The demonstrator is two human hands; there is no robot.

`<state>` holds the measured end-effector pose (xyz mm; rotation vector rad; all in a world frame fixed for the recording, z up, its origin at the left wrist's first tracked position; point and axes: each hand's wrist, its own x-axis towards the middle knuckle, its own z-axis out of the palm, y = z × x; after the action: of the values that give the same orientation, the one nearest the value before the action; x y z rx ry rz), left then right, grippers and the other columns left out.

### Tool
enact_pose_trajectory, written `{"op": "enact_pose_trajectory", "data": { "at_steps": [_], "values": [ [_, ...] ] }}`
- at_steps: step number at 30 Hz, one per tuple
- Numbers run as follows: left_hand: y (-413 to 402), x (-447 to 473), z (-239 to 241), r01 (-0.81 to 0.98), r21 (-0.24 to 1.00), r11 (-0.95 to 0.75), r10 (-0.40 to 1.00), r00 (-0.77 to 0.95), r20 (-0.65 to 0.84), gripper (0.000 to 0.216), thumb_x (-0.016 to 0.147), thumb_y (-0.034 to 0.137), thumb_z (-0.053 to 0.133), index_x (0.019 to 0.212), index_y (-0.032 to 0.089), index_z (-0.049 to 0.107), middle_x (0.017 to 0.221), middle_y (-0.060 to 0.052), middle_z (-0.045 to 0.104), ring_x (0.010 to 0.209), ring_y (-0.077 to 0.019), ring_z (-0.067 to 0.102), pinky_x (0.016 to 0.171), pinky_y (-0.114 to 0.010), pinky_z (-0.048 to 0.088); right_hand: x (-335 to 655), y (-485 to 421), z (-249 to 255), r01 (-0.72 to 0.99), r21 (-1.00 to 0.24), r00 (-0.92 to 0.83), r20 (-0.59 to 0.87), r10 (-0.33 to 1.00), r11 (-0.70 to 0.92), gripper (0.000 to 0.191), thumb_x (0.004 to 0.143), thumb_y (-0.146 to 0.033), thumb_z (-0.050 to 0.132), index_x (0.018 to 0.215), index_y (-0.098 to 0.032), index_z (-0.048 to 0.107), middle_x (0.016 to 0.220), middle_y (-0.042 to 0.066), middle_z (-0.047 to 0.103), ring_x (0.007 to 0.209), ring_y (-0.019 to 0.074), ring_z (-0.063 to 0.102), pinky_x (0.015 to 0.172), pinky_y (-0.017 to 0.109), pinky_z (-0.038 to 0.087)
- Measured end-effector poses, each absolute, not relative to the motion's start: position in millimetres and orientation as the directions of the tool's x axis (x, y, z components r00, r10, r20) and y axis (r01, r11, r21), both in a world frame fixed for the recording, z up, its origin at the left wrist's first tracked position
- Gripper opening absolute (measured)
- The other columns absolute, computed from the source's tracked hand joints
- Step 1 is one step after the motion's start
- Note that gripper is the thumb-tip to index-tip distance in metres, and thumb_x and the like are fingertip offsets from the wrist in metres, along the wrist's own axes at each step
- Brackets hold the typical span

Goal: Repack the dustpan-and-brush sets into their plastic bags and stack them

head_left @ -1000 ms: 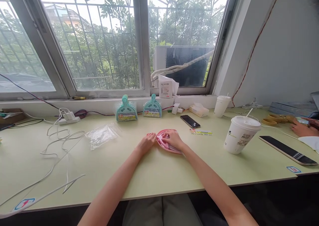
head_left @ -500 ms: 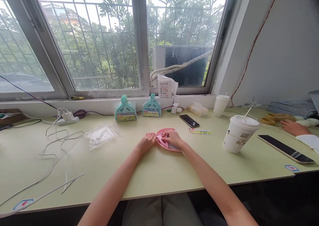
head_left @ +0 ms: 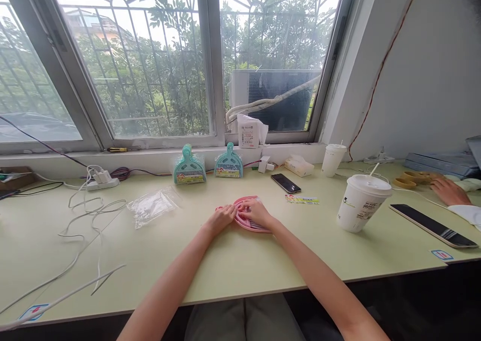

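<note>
A small pink dustpan-and-brush set [head_left: 248, 222] lies flat on the pale green table [head_left: 233, 261] in front of me. My left hand [head_left: 221, 218] has its fingers curled on the set's left edge. Over the top of the set rests my right hand [head_left: 256, 211], fingers bent and pinching the pink plastic. Both hands grip the same pink set. An empty clear plastic bag [head_left: 152, 205] lies to the left of my hands.
Two teal dustpan sets in wrap [head_left: 190, 167] [head_left: 228, 163] stand by the sill. A phone [head_left: 286, 183], a printed label [head_left: 301, 199], a lidded paper cup [head_left: 359, 202], a second cup [head_left: 333, 160] and a tablet [head_left: 432, 225] lie right. White cables [head_left: 86, 215] sprawl left. Another person's hand [head_left: 447, 190] rests far right.
My hands and the pink set have shifted slightly left and turned a little. The other person's hand at the far right has moved about near the yellow items.
</note>
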<state>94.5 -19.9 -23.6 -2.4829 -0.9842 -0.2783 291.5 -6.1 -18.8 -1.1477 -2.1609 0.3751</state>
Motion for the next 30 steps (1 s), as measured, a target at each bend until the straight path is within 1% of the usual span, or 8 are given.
{"op": "enact_pose_trajectory", "data": {
  "at_steps": [8,14,18,21,24,26,28,30],
  "values": [
    [-20,98,-27,0.691,-0.297,-0.659,0.607,0.722,0.331,0.041,0.085,-0.001,0.042,0.12,0.012,0.059,0.123,-0.019,0.061,0.116,-0.0236,0.058,0.094,-0.034,0.05,292,-9,-14,0.643,-0.508,-0.423,0.388,0.819,0.573,0.012,0.08,-0.033,0.064,0.082,-0.023,0.07,0.092,0.002,0.071,0.09,0.0176,0.062,0.082,0.031,0.045],
    [-22,97,-21,0.67,-0.277,-0.689,0.587,0.739,0.33,0.039,0.087,0.001,0.038,0.118,0.011,0.059,0.12,-0.016,0.064,0.117,-0.0203,0.058,0.1,-0.035,0.046,294,-14,-10,0.734,-0.407,-0.425,0.35,0.835,0.544,0.015,0.082,-0.036,0.061,0.087,-0.024,0.07,0.101,0.005,0.07,0.102,0.0223,0.059,0.09,0.038,0.039],
    [-24,93,-14,0.674,-0.219,-0.705,0.543,0.712,0.445,0.036,0.089,0.004,0.039,0.113,0.017,0.063,0.119,-0.01,0.065,0.12,-0.0201,0.055,0.111,-0.044,0.035,295,-21,-1,0.73,-0.369,-0.439,0.393,0.808,0.576,0.018,0.083,-0.037,0.059,0.093,-0.027,0.07,0.108,0.004,0.069,0.108,0.0223,0.057,0.093,0.038,0.035],
    [-27,91,-8,0.717,-0.154,-0.68,0.534,0.629,0.565,0.036,0.089,0.006,0.04,0.111,0.022,0.064,0.13,-0.008,0.058,0.128,-0.0228,0.046,0.115,-0.053,0.024,291,-27,6,0.74,-0.392,-0.392,0.409,0.824,0.547,0.015,0.081,-0.038,0.061,0.083,-0.025,0.069,0.104,0.003,0.069,0.099,0.0209,0.059,0.088,0.035,0.036],
    [-31,95,-4,0.775,0.072,-0.627,0.59,0.412,0.695,0.04,0.09,0.012,0.043,0.127,0.025,0.053,0.146,-0.01,0.042,0.136,-0.0249,0.035,0.115,-0.056,0.018,287,-29,8,0.761,-0.433,-0.287,0.443,0.849,0.483,0.014,0.077,-0.037,0.063,0.078,-0.023,0.066,0.094,0.003,0.07,0.09,0.0194,0.061,0.083,0.032,0.038],
    [-32,101,-2,0.706,0.412,-0.576,0.707,0.177,0.685,0.047,0.092,0.022,0.044,0.139,0.024,0.039,0.147,-0.014,0.037,0.135,-0.0258,0.037,0.112,-0.053,0.026,286,-29,7,0.765,-0.479,-0.184,0.477,0.86,0.43,0.016,0.077,-0.037,0.063,0.078,-0.022,0.064,0.09,0.004,0.069,0.087,0.019,0.061,0.08,0.031,0.039],
    [-34,109,-2,0.453,0.769,-0.451,0.885,0.117,0.451,0.05,0.094,0.035,0.039,0.142,0.021,0.033,0.139,-0.016,0.047,0.125,-0.0259,0.049,0.103,-0.048,0.039,286,-28,5,0.76,-0.526,-0.071,0.516,0.854,0.381,0.018,0.079,-0.039,0.06,0.081,-0.021,0.063,0.089,0.005,0.068,0.086,0.0192,0.06,0.079,0.031,0.041],
    [-37,116,-3,0.196,0.953,-0.229,0.941,0.297,0.165,0.051,0.093,0.043,0.039,0.139,0.021,0.036,0.127,-0.014,0.058,0.112,-0.0251,0.059,0.092,-0.043,0.049,286,-27,4,0.757,-0.55,0.007,0.548,0.837,0.353,0.021,0.081,-0.041,0.058,0.084,-0.021,0.063,0.09,0.006,0.067,0.086,0.0195,0.06,0.079,0.03,0.042]
  ]
}}
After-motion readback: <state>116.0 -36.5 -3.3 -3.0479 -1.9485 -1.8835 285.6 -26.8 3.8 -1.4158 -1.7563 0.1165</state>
